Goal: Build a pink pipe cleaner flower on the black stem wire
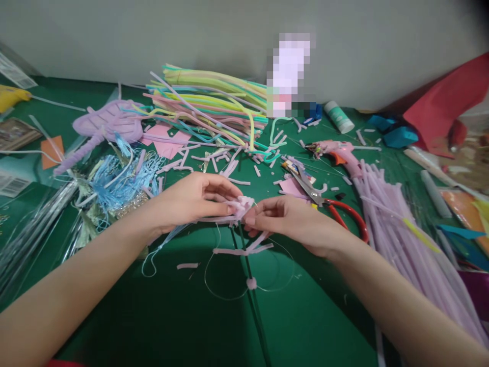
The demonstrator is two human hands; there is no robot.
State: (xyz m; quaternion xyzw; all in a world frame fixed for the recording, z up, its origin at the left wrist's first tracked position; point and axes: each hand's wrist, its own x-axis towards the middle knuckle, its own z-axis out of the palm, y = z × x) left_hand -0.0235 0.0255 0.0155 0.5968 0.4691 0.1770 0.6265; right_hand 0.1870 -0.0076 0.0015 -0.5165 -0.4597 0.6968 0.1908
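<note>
My left hand (202,199) is closed on a small lilac pipe-cleaner piece (241,205), thumb in front and fingers behind. At that piece's right edge, my right hand (282,219) pinches with thumb and forefinger where a thin clear line (214,294) runs up to it; the fingertips partly hide the grip. The line hangs in a wide loop below both hands. A thin dark stick (255,316) runs down from the held piece toward me, with a forked lilac strip (231,251) and a small lilac knob (251,283) along it.
Red-handled scissors (349,214) and a pink glue gun (336,150) lie to the right, beside lilac pipe cleaners (405,229). Behind my hands are a colourful pipe-cleaner bundle (214,97) and lilac scraps. Blue tassels (122,176) and a lilac leaf-shaped piece (109,122) lie left.
</note>
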